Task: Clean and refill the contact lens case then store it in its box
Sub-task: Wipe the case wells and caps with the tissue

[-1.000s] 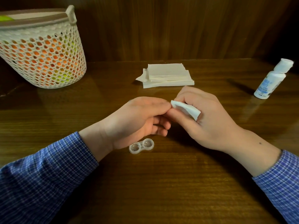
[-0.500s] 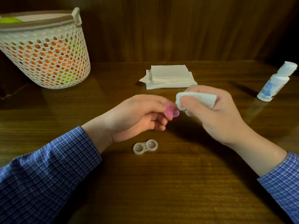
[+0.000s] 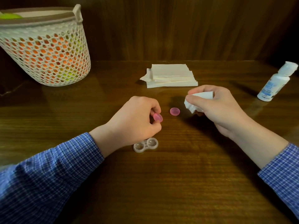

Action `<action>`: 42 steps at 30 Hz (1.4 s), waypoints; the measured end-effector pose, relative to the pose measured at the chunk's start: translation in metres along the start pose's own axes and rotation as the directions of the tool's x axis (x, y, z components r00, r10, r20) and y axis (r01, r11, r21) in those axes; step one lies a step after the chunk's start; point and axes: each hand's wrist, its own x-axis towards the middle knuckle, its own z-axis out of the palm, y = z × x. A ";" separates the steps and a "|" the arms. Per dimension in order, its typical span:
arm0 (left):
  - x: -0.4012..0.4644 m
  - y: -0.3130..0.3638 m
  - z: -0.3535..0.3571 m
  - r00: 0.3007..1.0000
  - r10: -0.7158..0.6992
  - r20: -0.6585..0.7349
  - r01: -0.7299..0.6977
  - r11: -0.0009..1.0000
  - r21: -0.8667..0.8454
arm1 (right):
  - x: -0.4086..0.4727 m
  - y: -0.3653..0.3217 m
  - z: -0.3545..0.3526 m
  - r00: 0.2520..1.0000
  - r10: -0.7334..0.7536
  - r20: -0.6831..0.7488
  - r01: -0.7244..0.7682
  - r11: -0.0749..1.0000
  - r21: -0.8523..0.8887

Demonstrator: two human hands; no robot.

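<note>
Where the dark brown wooden bench (image 3: 178, 183) meets a wall of dark wood boards, a white basket (image 3: 47, 50) full of little holes stands at the far left, and orange and green things show through the holes. A stack of folded white tissues (image 3: 171, 76) lies in the middle at the back. A small white bottle (image 3: 275, 83) with a blue label stands at the far right, well apart from everything else. The left hand (image 3: 134, 125) has its fingers curled in, and the thumb and fingers pinch a small pink cap (image 3: 157, 117) just above the bench. A second pink cap (image 3: 174, 111) lies by itself on the bench between the two hands, touching neither one. The right hand (image 3: 216, 107) has its fingers curled around a crumpled white tissue (image 3: 196, 101), and a bit of the tissue pokes out by the thumb. The clear lens case (image 3: 146, 145) sits flat on the bench just beside the left wrist, on the near side, with both of its round cups open and facing up. Both arms wear blue checked sleeves (image 3: 48, 172).
</note>
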 end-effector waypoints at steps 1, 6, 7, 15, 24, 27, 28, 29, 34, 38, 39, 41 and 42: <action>0.000 0.001 0.001 1.000 0.000 0.000 0.000 1.000 0.010 | 0.000 0.000 0.000 1.000 0.001 -0.004 -0.001 1.000 0.008; 0.003 0.002 0.005 1.000 -0.002 -0.010 0.002 0.999 0.040 | 0.003 0.000 -0.001 1.000 0.000 -0.016 0.001 0.997 0.078; 0.005 0.002 0.005 1.000 0.001 -0.023 0.000 0.999 0.044 | 0.003 -0.001 -0.002 1.000 0.002 -0.019 0.000 0.996 0.092; 0.037 0.025 0.019 0.994 0.025 -0.105 0.001 0.971 0.238 | 0.003 -0.003 -0.004 0.998 -0.016 -0.059 0.023 0.991 0.132; 0.044 0.028 0.025 0.999 0.025 -0.033 -0.013 0.946 0.323 | 0.002 -0.001 -0.005 0.994 -0.102 -0.043 0.107 0.986 0.129; 0.041 0.029 0.018 1.000 0.000 -0.022 0.004 0.983 0.186 | -0.001 -0.001 -0.005 0.971 -0.222 -0.090 0.224 0.974 0.018; 0.039 0.030 0.014 1.000 -0.030 -0.010 0.030 0.998 0.054 | -0.004 -0.001 -0.005 0.943 -0.319 -0.095 0.315 0.948 -0.048; 0.036 0.030 0.011 0.999 -0.053 0.001 0.053 0.994 -0.091 | -0.008 -0.002 -0.005 0.900 -0.427 -0.080 0.420 0.902 -0.097; 0.022 0.025 0.002 0.998 -0.054 0.022 0.058 0.855 -0.515 | -0.018 -0.001 -0.007 0.724 -0.685 0.081 0.687 0.706 -0.170; 0.022 0.023 0.001 0.991 -0.093 0.095 0.133 0.731 -0.669 | -0.017 -0.002 -0.007 0.733 -0.652 0.194 0.678 0.724 -0.131; 0.023 0.023 0.000 0.988 -0.105 0.113 0.154 0.702 -0.695 | -0.017 -0.003 -0.008 0.722 -0.660 0.206 0.688 0.715 -0.123; 0.024 0.022 -0.001 0.982 -0.119 0.144 0.187 0.641 -0.745 | -0.015 -0.004 -0.010 0.711 -0.666 0.226 0.697 0.711 -0.095; 0.024 0.022 -0.001 0.979 -0.125 0.159 0.202 0.601 -0.773 | -0.015 -0.004 -0.011 0.713 -0.660 0.238 0.691 0.719 -0.077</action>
